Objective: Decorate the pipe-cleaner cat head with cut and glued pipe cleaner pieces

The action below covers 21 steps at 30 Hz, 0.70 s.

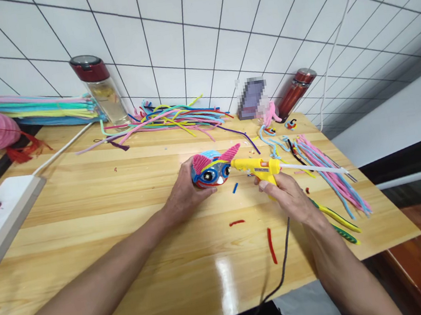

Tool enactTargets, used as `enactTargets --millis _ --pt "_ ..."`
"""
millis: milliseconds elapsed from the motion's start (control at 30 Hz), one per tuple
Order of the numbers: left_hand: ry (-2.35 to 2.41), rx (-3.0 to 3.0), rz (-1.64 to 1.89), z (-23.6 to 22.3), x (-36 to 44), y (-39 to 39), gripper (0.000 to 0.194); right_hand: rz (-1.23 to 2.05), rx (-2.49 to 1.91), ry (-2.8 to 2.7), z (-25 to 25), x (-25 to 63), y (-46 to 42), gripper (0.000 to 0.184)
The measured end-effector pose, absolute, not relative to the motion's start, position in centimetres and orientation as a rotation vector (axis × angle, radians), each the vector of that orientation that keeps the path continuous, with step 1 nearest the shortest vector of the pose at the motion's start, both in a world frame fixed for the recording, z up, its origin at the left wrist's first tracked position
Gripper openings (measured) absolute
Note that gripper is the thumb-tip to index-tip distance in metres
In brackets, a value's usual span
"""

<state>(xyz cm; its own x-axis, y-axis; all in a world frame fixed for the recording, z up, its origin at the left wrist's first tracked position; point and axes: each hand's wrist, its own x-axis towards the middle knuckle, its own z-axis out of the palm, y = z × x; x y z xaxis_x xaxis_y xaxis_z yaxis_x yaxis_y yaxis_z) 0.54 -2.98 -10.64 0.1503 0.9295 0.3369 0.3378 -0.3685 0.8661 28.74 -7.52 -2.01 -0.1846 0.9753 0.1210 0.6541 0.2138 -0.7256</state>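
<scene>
My left hand [182,195] is closed around a small pipe-cleaner figure [211,166] with pink ears, a blue face and big eyes, held just above the wooden table [105,217]. My right hand [287,194] grips a yellow hot glue gun [258,167]. The gun's nozzle points left and touches the figure's right side below the pink ear. A white glue stick pokes out of the gun's back toward the right. The gun's dark cord [283,267] runs down over the table's near edge.
Loose pipe cleaners lie in a heap at the back [167,121] and at the right [328,168]. Two red-capped bottles [102,89] [295,92] and a phone [251,98] stand by the tiled wall. A white power strip [1,216] sits left. Pliers [339,223] lie near my right wrist.
</scene>
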Motion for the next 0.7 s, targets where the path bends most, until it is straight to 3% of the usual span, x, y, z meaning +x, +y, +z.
enactTargets --millis 700 --pt "1.257 1.761 1.215 -10.51 0.66 -2.9 0.087 0.81 -1.39 -1.781 -2.48 29.01 -7.66 0.038"
